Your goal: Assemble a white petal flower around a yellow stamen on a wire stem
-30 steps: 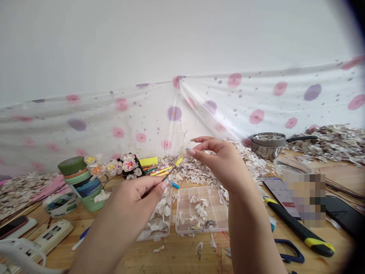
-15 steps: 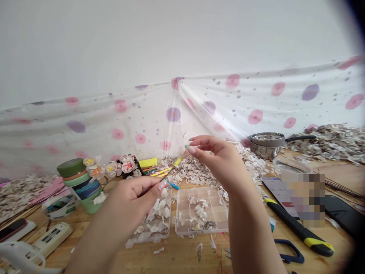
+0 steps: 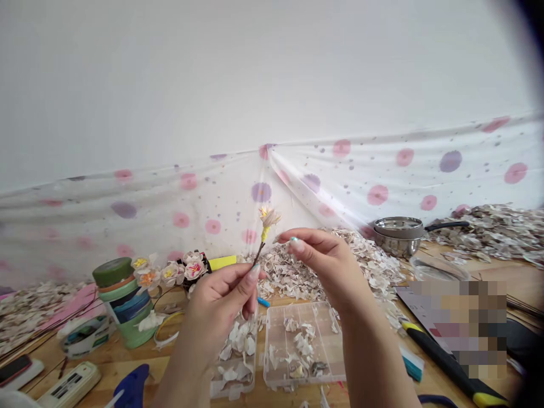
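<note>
A small handmade flower [image 3: 269, 217] with pale petals, a pink and yellow centre and yellow wrapping on its dark wire stem [image 3: 259, 253] stands upright in front of me. My left hand [image 3: 221, 309] pinches that stem between thumb and fingers, below the bloom. Just right of the flower is my right hand [image 3: 329, 263], apart from it, its thumb and fingers loosely parted and nothing visible between them. Beneath my hands lie two clear plastic compartment boxes; the right box [image 3: 266, 362] and the left box [image 3: 233, 391] contain white petal-like flakes.
Heaps of pale flakes [image 3: 293, 277] cover the back of the table. On the left are a green jar [image 3: 127, 317], finished flowers [image 3: 195, 269] and a tape roll [image 3: 87, 340]. To the right are metal bowls [image 3: 397, 241] and a black-yellow tool handle [image 3: 442, 357].
My left hand has turned the stem from slanted to upright, bringing the bloom into clear view. My right hand has come off the flower's tip. The view has tilted upward.
</note>
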A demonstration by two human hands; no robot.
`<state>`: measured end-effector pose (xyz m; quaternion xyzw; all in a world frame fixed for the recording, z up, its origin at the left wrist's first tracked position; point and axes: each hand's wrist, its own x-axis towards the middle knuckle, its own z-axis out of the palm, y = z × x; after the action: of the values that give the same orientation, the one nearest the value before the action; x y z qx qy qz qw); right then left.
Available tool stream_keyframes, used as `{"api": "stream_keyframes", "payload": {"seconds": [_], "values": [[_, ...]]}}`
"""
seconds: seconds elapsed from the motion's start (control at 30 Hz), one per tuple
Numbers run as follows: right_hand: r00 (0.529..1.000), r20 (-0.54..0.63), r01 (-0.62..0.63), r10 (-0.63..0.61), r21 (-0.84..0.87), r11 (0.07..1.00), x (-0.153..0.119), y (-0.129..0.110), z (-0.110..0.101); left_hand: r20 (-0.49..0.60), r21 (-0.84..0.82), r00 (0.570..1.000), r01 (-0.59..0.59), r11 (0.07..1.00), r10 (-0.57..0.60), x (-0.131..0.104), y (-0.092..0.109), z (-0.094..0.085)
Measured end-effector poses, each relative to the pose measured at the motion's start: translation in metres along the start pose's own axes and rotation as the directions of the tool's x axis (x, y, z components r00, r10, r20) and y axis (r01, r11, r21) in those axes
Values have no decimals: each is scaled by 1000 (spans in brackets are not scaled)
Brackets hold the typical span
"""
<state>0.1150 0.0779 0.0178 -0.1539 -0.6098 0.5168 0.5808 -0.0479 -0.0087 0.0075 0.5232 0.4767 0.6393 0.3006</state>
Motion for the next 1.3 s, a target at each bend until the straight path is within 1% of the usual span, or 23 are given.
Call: {"api": "stream_keyframes", "payload": {"seconds": [0.07,0.13,0.2,0.27,0.4,0.5,0.63,0.8,0.93,1.07,1.17,1.3], "values": [[997,67,-34,28,93,995,-2,0,7,52,-35,998,43,998,-41,-1,0,4],[996,74,-60,48,168,984,-4,1,12,79,-42,993,92,995,-88,-3,1,6],[995,76,-75,60,213,974,-5,2,16,49,-30,992,115,993,-113,-6,4,8],[992,95,-98,77,237,966,-5,3,18,-10,-12,994,113,994,-113,-8,7,12],[985,143,-126,94,240,963,-3,8,23,-98,68,994,53,996,-46,-10,7,20],[992,113,-92,65,255,963,-2,12,27,-145,204,989,-3,979,33,-10,4,23],[997,63,-51,35,270,962,-1,15,29,-159,408,979,-53,912,128,-11,1,23],[998,61,-31,16,252,967,-3,12,28,-171,519,965,-82,851,197,-15,5,25],[998,68,-37,18,296,955,-4,10,28,-157,528,958,-124,840,240,-17,8,26],[996,82,-44,19,325,945,-4,8,27,-156,518,954,-143,843,258,-17,8,26],[997,78,-42,17,333,942,-4,7,28,-159,500,957,-134,856,242,-18,8,27],[997,68,-46,25,328,944,-5,7,29,-158,421,971,-99,901,181,-18,7,27]]}}
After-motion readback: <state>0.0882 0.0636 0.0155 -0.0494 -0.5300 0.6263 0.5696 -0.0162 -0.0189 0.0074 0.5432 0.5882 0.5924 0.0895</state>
